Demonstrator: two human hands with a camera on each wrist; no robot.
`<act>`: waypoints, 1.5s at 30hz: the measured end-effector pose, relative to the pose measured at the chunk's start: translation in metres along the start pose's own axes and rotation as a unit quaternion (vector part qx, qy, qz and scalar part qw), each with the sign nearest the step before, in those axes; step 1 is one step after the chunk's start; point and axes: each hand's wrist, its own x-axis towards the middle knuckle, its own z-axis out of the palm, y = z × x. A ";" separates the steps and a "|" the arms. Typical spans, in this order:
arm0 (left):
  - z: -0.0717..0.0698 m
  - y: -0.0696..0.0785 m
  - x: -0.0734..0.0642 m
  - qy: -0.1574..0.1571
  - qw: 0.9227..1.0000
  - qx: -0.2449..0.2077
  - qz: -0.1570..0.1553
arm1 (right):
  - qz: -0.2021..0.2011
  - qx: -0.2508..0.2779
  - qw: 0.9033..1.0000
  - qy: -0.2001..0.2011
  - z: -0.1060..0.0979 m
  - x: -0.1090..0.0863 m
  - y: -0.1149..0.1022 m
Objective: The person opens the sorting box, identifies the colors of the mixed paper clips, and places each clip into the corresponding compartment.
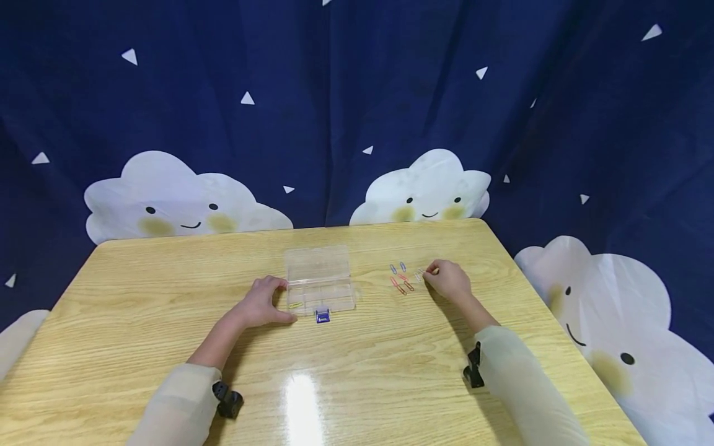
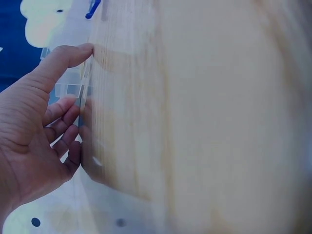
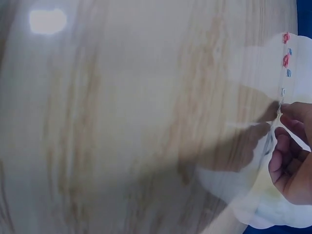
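A clear plastic compartment box (image 1: 318, 265) lies with its lid folded back, a blue latch (image 1: 322, 316) at its front. Yellow paper clips (image 1: 295, 305) sit in its front left compartment. My left hand (image 1: 261, 303) holds the box's left end, thumb at the front corner and fingers along the side; the left wrist view shows the thumb tip against the box corner (image 2: 68, 89). To the right, my right hand (image 1: 449, 280) pinches a white paper clip (image 1: 421, 271) at the tabletop. Another white paper clip (image 1: 417, 278) lies beside the fingertips.
Left of the right hand lie blue paper clips (image 1: 403, 266) and several red and dark red paper clips (image 1: 398, 285) on the wooden table (image 1: 379, 371). A dark blue curtain (image 1: 312, 111) with white clouds hangs behind the table.
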 end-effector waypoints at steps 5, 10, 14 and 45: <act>0.000 0.000 0.001 -0.002 1.000 0.000 -0.003 | 0.002 0.008 1.000 -0.004 0.002 0.000 0.000; 0.000 0.000 0.000 -0.004 1.000 0.002 -0.008 | -0.005 0.009 1.000 0.002 0.002 -0.001 0.001; 0.000 0.001 0.000 -0.004 1.000 0.004 -0.009 | -0.005 0.019 1.000 0.011 0.002 -0.001 0.003; -0.002 0.003 0.000 -0.008 1.000 0.001 -0.011 | -0.043 0.016 0.999 0.008 -0.023 -0.020 -0.006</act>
